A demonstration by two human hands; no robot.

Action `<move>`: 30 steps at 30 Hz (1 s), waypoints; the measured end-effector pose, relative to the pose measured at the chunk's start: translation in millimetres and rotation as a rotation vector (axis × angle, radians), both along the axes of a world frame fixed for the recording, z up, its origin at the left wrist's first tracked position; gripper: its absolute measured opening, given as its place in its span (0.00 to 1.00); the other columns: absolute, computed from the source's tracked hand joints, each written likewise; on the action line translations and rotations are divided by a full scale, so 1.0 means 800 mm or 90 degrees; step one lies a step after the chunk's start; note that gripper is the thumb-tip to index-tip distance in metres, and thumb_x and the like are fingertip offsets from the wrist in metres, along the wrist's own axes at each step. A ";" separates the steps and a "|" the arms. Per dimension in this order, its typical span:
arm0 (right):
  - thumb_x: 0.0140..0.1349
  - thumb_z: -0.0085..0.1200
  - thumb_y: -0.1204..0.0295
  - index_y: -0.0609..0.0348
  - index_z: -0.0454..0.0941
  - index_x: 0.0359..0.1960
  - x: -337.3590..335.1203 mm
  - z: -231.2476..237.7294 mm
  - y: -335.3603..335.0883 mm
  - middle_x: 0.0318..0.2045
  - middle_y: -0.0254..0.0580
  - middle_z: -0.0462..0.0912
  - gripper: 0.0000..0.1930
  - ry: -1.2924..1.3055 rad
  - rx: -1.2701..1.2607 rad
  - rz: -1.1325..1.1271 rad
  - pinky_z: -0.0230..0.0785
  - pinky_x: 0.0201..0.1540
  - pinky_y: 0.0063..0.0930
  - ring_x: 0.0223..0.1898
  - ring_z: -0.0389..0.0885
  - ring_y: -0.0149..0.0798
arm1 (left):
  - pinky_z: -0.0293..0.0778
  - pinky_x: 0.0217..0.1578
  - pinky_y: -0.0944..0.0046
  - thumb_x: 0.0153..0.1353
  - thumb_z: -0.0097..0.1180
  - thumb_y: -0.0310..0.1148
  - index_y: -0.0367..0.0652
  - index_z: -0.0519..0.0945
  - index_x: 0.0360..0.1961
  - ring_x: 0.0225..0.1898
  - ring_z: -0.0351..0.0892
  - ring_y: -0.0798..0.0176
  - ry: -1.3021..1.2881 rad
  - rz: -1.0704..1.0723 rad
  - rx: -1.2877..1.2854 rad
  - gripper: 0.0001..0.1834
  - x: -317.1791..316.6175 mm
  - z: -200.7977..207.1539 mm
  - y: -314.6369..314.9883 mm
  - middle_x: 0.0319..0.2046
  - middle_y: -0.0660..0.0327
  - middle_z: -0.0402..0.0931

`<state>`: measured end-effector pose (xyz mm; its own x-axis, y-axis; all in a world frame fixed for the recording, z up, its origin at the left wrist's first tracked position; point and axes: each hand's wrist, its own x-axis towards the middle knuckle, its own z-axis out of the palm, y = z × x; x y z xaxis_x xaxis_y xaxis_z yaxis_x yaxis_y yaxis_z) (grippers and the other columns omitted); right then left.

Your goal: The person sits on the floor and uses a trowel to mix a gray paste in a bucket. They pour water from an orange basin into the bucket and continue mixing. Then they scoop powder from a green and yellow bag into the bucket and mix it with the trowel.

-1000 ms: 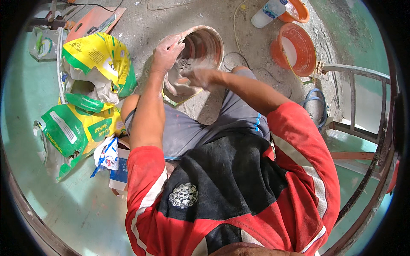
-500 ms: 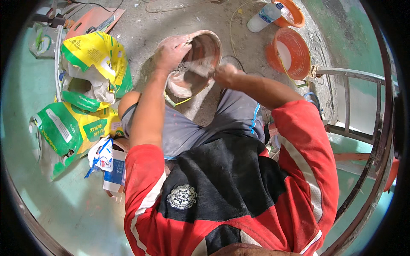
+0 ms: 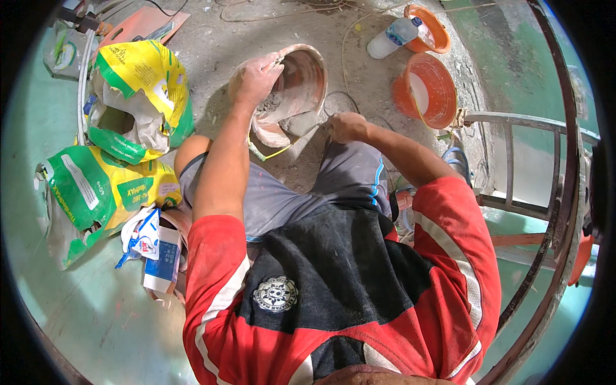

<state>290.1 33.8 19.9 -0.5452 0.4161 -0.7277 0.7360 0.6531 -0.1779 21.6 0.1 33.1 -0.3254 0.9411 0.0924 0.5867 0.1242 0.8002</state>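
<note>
The bucket (image 3: 301, 80) lay tipped on the dusty floor (image 3: 212, 45) just beyond the person's knees, its mouth turned toward the near right and its closed bottom toward the far side. The left hand (image 3: 255, 80) was clamped over the left part of the rim, fingers curled into the mouth, holding the bucket in its tilt. A grey lump of wet mix (image 3: 273, 106) sat inside against the lower wall, just under that hand.

The right hand (image 3: 345, 126) was closed round the handle of a trowel (image 3: 301, 123), near the bucket's mouth on the right. The trowel's long axis ran left and slightly far from the fist, so its grey blade pointed into the opening toward the mix, the blade just at the lip. From the right hand, then, the mix lay to the left and a little farther away, along the same line as the tool. The left hand was the nearer one to the mix, almost touching it; whether the fingers actually met it could not be told.

To the left, well apart from both hands, lay torn yellow and green sacks (image 3: 138, 96). To the far right stood an orange pail (image 3: 428, 90), with a white plastic bottle (image 3: 393, 37) beyond it.
</note>
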 end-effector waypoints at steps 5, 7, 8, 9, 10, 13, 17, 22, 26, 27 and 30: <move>0.58 0.49 0.68 0.61 0.81 0.37 0.019 -0.055 0.047 0.37 0.50 0.84 0.12 0.119 0.127 0.533 0.76 0.43 0.46 0.41 0.84 0.52 | 0.75 0.48 0.59 0.57 0.63 0.42 0.43 0.82 0.49 0.47 0.82 0.50 -0.024 0.011 -0.036 0.21 0.013 0.004 0.011 0.46 0.51 0.81; 0.63 0.45 0.69 0.58 0.81 0.34 -0.020 0.016 0.037 0.32 0.48 0.83 0.11 0.196 0.184 0.115 0.77 0.39 0.43 0.37 0.84 0.47 | 0.75 0.48 0.58 0.56 0.63 0.42 0.43 0.83 0.48 0.47 0.82 0.49 -0.014 0.023 -0.010 0.21 0.006 -0.002 0.004 0.45 0.52 0.82; 0.64 0.44 0.69 0.58 0.80 0.33 -0.027 0.022 0.042 0.31 0.48 0.83 0.12 0.194 0.269 0.094 0.77 0.38 0.43 0.36 0.85 0.47 | 0.75 0.48 0.58 0.56 0.63 0.42 0.43 0.83 0.48 0.46 0.82 0.49 -0.017 0.017 0.020 0.21 0.011 0.004 0.003 0.45 0.52 0.82; 0.65 0.43 0.68 0.58 0.80 0.33 -0.030 0.021 0.047 0.30 0.48 0.84 0.13 0.191 0.353 0.071 0.77 0.37 0.43 0.36 0.85 0.46 | 0.75 0.48 0.57 0.56 0.63 0.42 0.43 0.83 0.47 0.46 0.82 0.49 -0.020 0.010 0.051 0.20 0.015 0.009 0.000 0.44 0.52 0.82; 0.66 0.41 0.66 0.59 0.79 0.37 -0.034 0.012 0.061 0.37 0.51 0.84 0.14 0.186 0.393 0.054 0.77 0.37 0.45 0.38 0.85 0.48 | 0.75 0.48 0.57 0.56 0.63 0.42 0.43 0.83 0.46 0.46 0.81 0.49 -0.005 0.011 0.043 0.20 0.017 0.013 -0.002 0.43 0.52 0.82; 0.66 0.40 0.67 0.54 0.75 0.50 -0.044 -0.015 0.049 0.50 0.49 0.79 0.16 -0.024 0.161 -0.072 0.77 0.42 0.43 0.42 0.84 0.48 | 0.75 0.47 0.56 0.56 0.62 0.41 0.43 0.84 0.44 0.45 0.81 0.49 0.024 0.013 0.049 0.18 0.023 0.021 -0.007 0.42 0.53 0.83; 0.65 0.46 0.66 0.52 0.73 0.55 -0.074 -0.020 -0.038 0.49 0.43 0.80 0.18 0.026 -0.172 -0.093 0.70 0.56 0.34 0.53 0.76 0.41 | 0.75 0.48 0.55 0.54 0.63 0.37 0.47 0.85 0.42 0.45 0.81 0.50 0.061 -0.032 0.133 0.14 0.032 -0.026 0.005 0.42 0.53 0.82; 0.64 0.42 0.64 0.54 0.74 0.50 -0.037 0.038 0.033 0.34 0.47 0.84 0.16 0.147 0.126 0.151 0.77 0.35 0.45 0.34 0.84 0.49 | 0.75 0.49 0.61 0.56 0.64 0.35 0.41 0.83 0.47 0.45 0.82 0.52 0.015 -0.034 0.062 0.18 0.007 -0.008 0.005 0.44 0.51 0.82; 0.67 0.41 0.61 0.54 0.74 0.48 0.014 0.066 0.109 0.32 0.49 0.84 0.16 0.166 0.312 0.037 0.76 0.35 0.48 0.34 0.84 0.52 | 0.73 0.49 0.66 0.58 0.64 0.36 0.36 0.81 0.49 0.46 0.81 0.64 -0.100 -0.037 0.058 0.20 -0.033 -0.030 0.008 0.44 0.54 0.83; 0.67 0.41 0.60 0.54 0.74 0.48 0.027 0.062 0.117 0.32 0.49 0.84 0.16 0.154 0.303 0.037 0.76 0.35 0.47 0.34 0.84 0.53 | 0.73 0.49 0.66 0.58 0.64 0.37 0.37 0.81 0.49 0.46 0.82 0.62 -0.116 -0.021 0.049 0.20 -0.042 -0.033 0.006 0.45 0.53 0.83; 0.67 0.44 0.56 0.52 0.75 0.47 0.119 -0.047 0.127 0.34 0.50 0.84 0.17 0.152 0.186 0.080 0.76 0.37 0.47 0.35 0.83 0.55 | 0.73 0.50 0.65 0.57 0.64 0.39 0.39 0.81 0.50 0.48 0.82 0.58 -0.173 -0.004 0.052 0.22 -0.051 -0.034 0.020 0.45 0.52 0.83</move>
